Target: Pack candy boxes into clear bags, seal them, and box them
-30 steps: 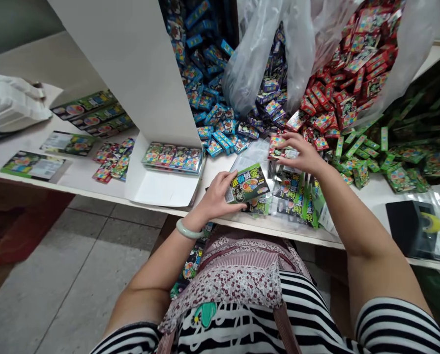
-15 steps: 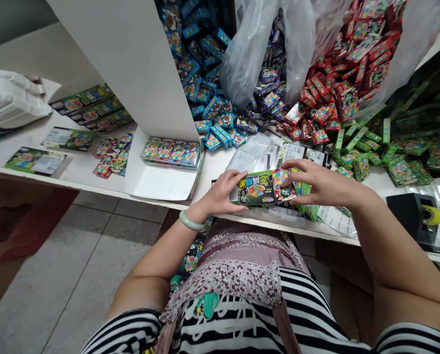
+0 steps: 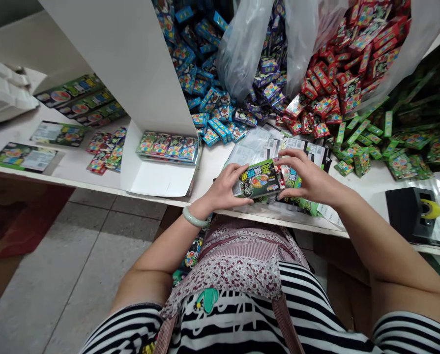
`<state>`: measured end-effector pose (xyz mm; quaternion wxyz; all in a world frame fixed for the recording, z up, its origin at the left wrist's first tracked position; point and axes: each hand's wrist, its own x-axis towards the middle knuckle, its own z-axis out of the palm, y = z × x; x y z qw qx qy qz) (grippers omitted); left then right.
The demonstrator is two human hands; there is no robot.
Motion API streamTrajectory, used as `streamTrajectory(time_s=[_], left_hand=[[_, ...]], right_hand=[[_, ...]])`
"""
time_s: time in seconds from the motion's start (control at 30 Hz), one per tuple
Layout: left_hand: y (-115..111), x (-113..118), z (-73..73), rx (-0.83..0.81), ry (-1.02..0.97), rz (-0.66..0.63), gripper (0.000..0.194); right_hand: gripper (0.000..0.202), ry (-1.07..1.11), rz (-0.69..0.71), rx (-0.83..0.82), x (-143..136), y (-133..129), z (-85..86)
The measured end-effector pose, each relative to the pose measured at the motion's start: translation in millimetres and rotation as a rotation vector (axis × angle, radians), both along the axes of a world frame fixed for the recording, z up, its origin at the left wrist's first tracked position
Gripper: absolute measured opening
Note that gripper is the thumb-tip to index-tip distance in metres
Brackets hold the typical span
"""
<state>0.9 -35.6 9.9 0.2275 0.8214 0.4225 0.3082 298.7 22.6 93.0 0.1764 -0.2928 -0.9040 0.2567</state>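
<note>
My left hand [image 3: 227, 188] grips the left end of a flat dark green and black printed packet [image 3: 259, 181], thumb on the near side and fingers on the far side. My right hand [image 3: 308, 178] is curved around the packet's right end, fingertips at its far corner and thumb at its near corner. A bit of red [image 3: 283, 172], apparently a small red box, shows between that thumb and fingers; how far it sits inside the packet is hidden. Under the hands lie green printed packs [image 3: 304, 192] and clear plastic sleeves [image 3: 254, 146].
Heaps of small blue boxes [image 3: 208, 98], purple boxes [image 3: 269, 91], red boxes [image 3: 325, 93] and green boxes [image 3: 363, 142] line the back. An open white carton [image 3: 157, 179] with packed boxes stands left. A black tape dispenser [image 3: 406, 214] stands right.
The red box at the packet's right end shows much less now. My right hand has moved left and closed in on that end. The view has shifted slightly.
</note>
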Motion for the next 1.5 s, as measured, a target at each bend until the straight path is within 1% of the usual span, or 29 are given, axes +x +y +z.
streamTrajectory(time_s=[0.07,0.13,0.2,0.27,0.3,0.37,0.43,0.47,0.5,0.53,0.6,0.63,0.7,0.77,0.8,0.87,0.93,1.03,1.1,1.2,1.27,1.3,1.37,1.4,1.43,1.5], left_hand=[[-0.2,-0.1,-0.1,0.005,-0.009,0.050,0.100],[-0.1,0.3,-0.8,0.016,-0.006,0.067,0.101],[0.4,0.8,-1.7,0.016,-0.003,0.049,0.101],[1.2,0.0,-1.8,0.015,-0.019,0.042,0.101],[1.5,-1.1,-1.3,0.015,-0.028,0.053,0.100],[1.2,-4.3,0.9,0.018,-0.036,0.090,0.100],[-0.9,-7.1,4.3,0.022,-0.028,0.113,0.100],[-2.7,-8.0,6.2,0.024,-0.026,0.111,0.100],[-4.9,-8.5,8.0,0.026,-0.027,0.105,0.100],[-7.5,-8.8,9.5,0.026,-0.027,0.101,0.101],[-12.9,-10.0,11.8,0.017,-0.020,0.107,0.102],[-15.4,-11.4,12.4,0.010,-0.013,0.118,0.102],[-19.7,-16.1,12.5,-0.009,0.003,0.143,0.101],[-22.4,-22.4,11.0,-0.014,0.008,0.157,0.101],[-23.0,-25.3,9.7,-0.010,0.005,0.160,0.101],[-23.1,-29.5,6.6,0.005,-0.007,0.154,0.101],[-21.9,-30.9,3.6,0.014,-0.015,0.141,0.101],[-20.0,-31.2,1.8,0.019,-0.004,0.134,0.102],[-19.9,-33.0,2.3,0.023,-0.001,0.147,0.102],[-21.5,-38.2,3.4,0.031,-0.008,0.165,0.099],[-22.5,-40.9,3.6,0.041,-0.009,0.166,0.098],[-22.7,-41.2,3.7,0.045,-0.007,0.165,0.097],[-22.3,-39.4,4.0,0.046,-0.002,0.162,0.096],[-21.9,-37.6,4.4,0.048,-0.002,0.159,0.096],[-21.4,-35.5,4.9,0.052,-0.003,0.153,0.096],[-20.7,-31.7,5.7,0.065,-0.002,0.142,0.096]], right_hand=[[0.059,0.027,-0.075,0.084,-3.4,-7.5,-3.6],[0.041,-0.012,-0.096,0.119,-8.0,-17.5,-6.5],[0.032,-0.055,-0.061,0.085,-12.8,-23.5,-9.2],[0.030,-0.006,-0.054,0.036,-16.6,-16.5,-11.6],[0.029,0.057,-0.097,0.017,-18.5,-5.7,-12.8],[0.027,0.219,-0.286,-0.005,-24.7,30.6,-15.8],[0.029,0.334,-0.543,-0.023,-37.2,80.5,-20.0],[0.032,0.329,-0.636,-0.038,-46.3,106.7,-22.3],[0.040,0.286,-0.701,-0.045,-56.8,131.5,-24.5],[0.050,0.240,-0.754,-0.035,-68.1,153.6,-26.5],[0.057,0.171,-0.833,-0.039,-89.6,186.1,-30.5],[0.054,0.159,-0.860,-0.059,-97.9,196.1,-33.0],[0.041,0.189,-0.885,-0.153,-106.4,204.8,-40.4],[0.032,0.241,-0.878,-0.254,-104.0,202.7,-50.5],[0.031,0.261,-0.872,-0.292,-99.7,199.3,-56.0],[0.032,0.281,-0.860,-0.334,-88.5,190.0,-65.4],[0.035,0.294,-0.848,-0.363,-78.1,178.6,-70.9],[0.038,0.336,-0.799,-0.419,-65.6,156.4,-70.8],[0.041,0.361,-0.749,-0.463,-55.0,137.7,-66.7],[0.048,0.396,-0.631,-0.499,-30.5,109.7,-57.9],[0.046,0.374,-0.552,-0.497,-12.0,96.5,-52.4],[0.043,0.327,-0.506,-0.499,-3.7,92.2,-50.2],[0.036,0.177,-0.418,-0.494,8.6,87.4,-47.9],[0.033,0.108,-0.389,-0.467,12.7,85.9,-47.6],[0.032,0.059,-0.383,-0.413,15.6,84.1,-47.8],[0.033,0.037,-0.454,-0.232,18.9,76.4,-49.2]])
